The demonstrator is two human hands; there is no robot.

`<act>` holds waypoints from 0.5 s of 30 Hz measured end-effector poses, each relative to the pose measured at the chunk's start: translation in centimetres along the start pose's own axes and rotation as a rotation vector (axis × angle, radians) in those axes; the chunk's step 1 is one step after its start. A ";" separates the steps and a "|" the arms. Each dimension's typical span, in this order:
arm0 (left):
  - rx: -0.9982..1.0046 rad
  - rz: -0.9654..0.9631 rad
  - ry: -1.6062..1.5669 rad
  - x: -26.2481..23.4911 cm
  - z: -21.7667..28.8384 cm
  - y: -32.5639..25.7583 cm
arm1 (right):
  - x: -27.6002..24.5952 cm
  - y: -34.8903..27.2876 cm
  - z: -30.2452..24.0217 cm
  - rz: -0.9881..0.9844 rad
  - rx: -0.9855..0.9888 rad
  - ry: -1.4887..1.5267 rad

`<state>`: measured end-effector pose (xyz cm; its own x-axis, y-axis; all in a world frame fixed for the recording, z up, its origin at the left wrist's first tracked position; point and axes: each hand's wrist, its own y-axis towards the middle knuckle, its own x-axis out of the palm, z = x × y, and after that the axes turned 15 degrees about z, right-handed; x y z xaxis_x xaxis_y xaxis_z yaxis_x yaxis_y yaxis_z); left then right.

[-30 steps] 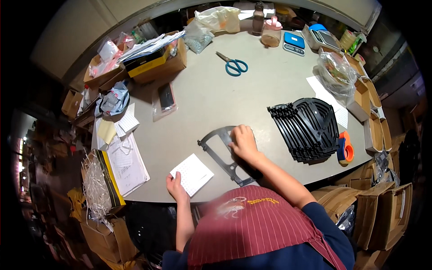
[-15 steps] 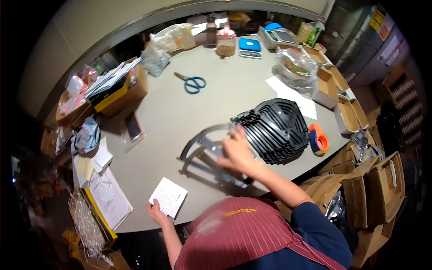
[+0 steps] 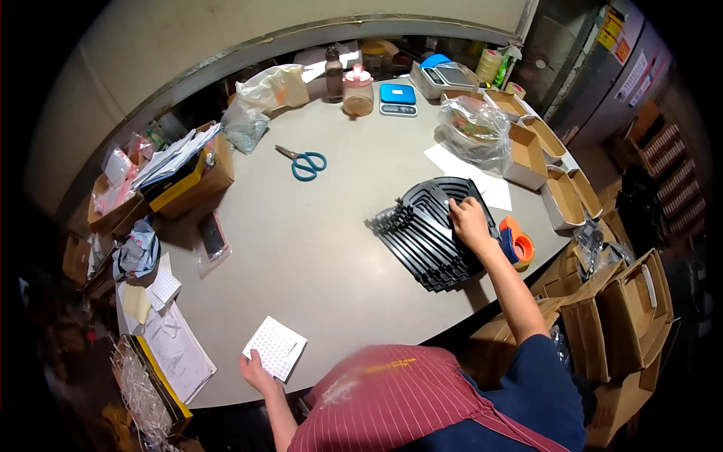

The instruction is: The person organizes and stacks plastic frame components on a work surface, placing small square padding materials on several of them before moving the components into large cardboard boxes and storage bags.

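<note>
My left hand (image 3: 260, 372) holds a white sheet with rows of small printed marks (image 3: 280, 343) by its left edge, at the table's near edge. On the right of the table lies a stack of curved black plastic frames (image 3: 433, 245), their ribs overlapping. My right hand (image 3: 470, 226) rests on the upper right part of this stack, with fingers bent and drawn together. A tiny pale spot shows at its fingertips, too small to make out. An orange and blue tape dispenser (image 3: 518, 242) sits just right of the stack.
Blue-handled scissors (image 3: 307, 163) lie toward the back. Behind them stand a jar with a pink lid (image 3: 358, 94), a dark bottle (image 3: 334, 74) and a blue scale (image 3: 398, 98). Open cardboard trays (image 3: 527, 154) line the right edge; a box of papers (image 3: 192, 173) stands left.
The separate black frame that my right hand held left of the stack is no longer apart from it. My right hand has moved right onto the stack. My left hand still holds the sheet.
</note>
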<state>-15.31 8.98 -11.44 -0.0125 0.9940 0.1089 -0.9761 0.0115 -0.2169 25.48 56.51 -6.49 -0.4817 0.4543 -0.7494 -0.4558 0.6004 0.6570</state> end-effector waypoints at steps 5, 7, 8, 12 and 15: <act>-0.126 0.002 0.012 -0.6 1.6 0.2 | -4.7 1.0 -3.0 0.005 -0.017 -0.017; -0.137 0.009 0.015 0.0 2.0 0.6 | -5.3 1.0 -2.8 -0.018 0.028 -0.002; -0.152 0.018 0.013 0.4 2.2 1.0 | -5.6 1.0 -2.9 -0.020 0.059 0.017; -0.225 -0.142 -0.057 2.4 2.6 4.4 | -6.1 0.4 -3.4 -0.066 0.095 0.029; -0.249 -0.211 -0.164 4.3 3.2 6.8 | -6.1 -0.1 -2.7 -0.009 0.142 0.075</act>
<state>-22.72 12.98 -9.39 0.1290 0.9363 0.3267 -0.8783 0.2608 -0.4007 26.47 51.94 -1.74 -0.5349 0.4015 -0.7434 -0.3523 0.6938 0.6282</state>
